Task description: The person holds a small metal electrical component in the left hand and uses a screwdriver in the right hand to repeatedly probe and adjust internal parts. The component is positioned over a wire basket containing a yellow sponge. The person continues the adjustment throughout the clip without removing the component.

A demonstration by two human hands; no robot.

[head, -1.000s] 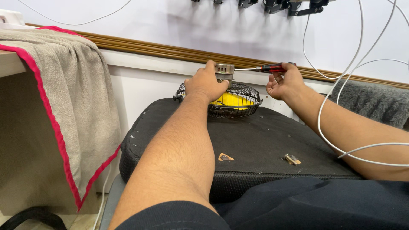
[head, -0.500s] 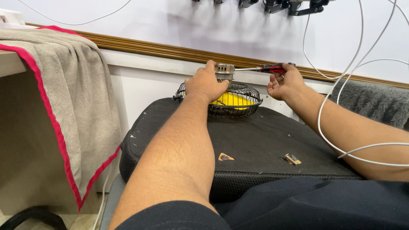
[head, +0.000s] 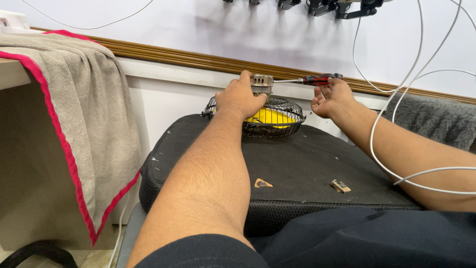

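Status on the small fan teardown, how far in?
Looks done: two small loose metal bits lie on the black cushion, apart from the fan. In hand: the left hand steadies the black wire-cage fan with yellow blades at its grey metal motor housing; the right hand holds the red-and-black screwdriver, tip at the housing. Left: cage and housing remain assembled.

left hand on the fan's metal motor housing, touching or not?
Touching. Head view: left hand wraps the metal motor housing above the wire fan cage, fingers against it.
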